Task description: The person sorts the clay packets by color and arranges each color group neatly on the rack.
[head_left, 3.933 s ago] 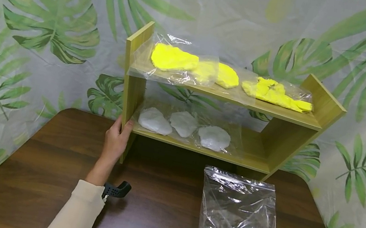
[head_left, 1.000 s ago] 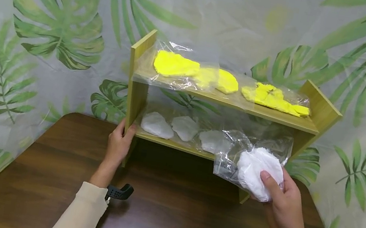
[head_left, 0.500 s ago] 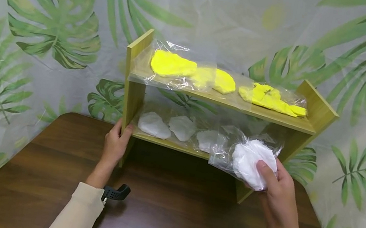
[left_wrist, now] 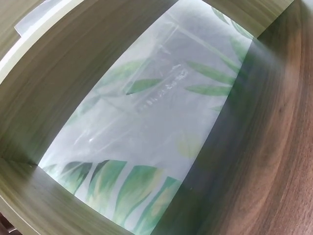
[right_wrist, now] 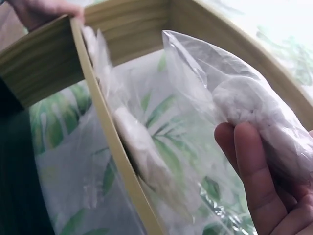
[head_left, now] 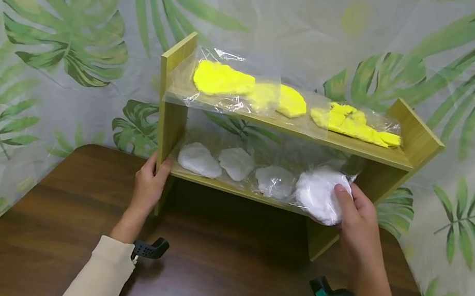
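My left hand (head_left: 149, 183) grips the lower left side panel of a two-tier wooden shelf (head_left: 171, 124). My right hand (head_left: 360, 215) pinches a clear plastic bag with a flattened white lump (head_left: 316, 195) inside, thumb on the front. It is at the right part of the lower tier, overlapping that tier's front edge in the head view. Left of it on the lower tier lie three bagged white lumps (head_left: 276, 181) in a row. In the right wrist view, fingers (right_wrist: 252, 161) support the bag (right_wrist: 234, 98) above the board (right_wrist: 117, 152).
Several clear bags with bright yellow lumps (head_left: 222, 80) lie along the upper tier, partly overlapping. The shelf stands on a dark brown wooden table (head_left: 215, 280), before a leaf-print cloth (head_left: 297, 16). Black wrist mounts (head_left: 333, 295) protrude from both wrists.
My right hand has carried the bagged white lump from low at the front right, up and leftward to the lower tier. My left hand keeps its grip on the side panel.
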Motion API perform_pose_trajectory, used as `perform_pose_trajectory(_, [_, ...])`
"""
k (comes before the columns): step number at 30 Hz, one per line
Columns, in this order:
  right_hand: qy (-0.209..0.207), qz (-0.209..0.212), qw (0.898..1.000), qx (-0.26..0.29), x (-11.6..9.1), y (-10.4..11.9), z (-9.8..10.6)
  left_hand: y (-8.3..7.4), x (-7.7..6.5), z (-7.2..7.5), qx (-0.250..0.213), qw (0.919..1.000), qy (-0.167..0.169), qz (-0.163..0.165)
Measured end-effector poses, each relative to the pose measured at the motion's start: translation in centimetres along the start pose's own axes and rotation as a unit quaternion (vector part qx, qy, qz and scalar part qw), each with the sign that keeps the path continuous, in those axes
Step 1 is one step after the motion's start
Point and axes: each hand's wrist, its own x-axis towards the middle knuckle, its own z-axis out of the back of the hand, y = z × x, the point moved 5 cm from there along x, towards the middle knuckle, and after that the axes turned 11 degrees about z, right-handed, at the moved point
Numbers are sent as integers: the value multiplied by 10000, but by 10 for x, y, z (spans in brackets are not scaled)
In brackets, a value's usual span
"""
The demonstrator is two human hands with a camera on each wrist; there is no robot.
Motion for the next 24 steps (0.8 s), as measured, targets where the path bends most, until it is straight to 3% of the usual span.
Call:
perform_pose_trajectory(11, [-405, -42, 9896, -1376, 23, 5, 3, 0, 2, 5, 51, 9999, -141, -79])
perform_pose_trajectory(18, [-310, -429, 9623, -2670, 32, -3, 8, 1, 1, 3, 78, 9999, -115, -64])
perform_pose_trajectory(24, [-43, -689, 9532, -2943, 35, -15, 17, 0, 0, 0, 71, 9999, -78, -66])
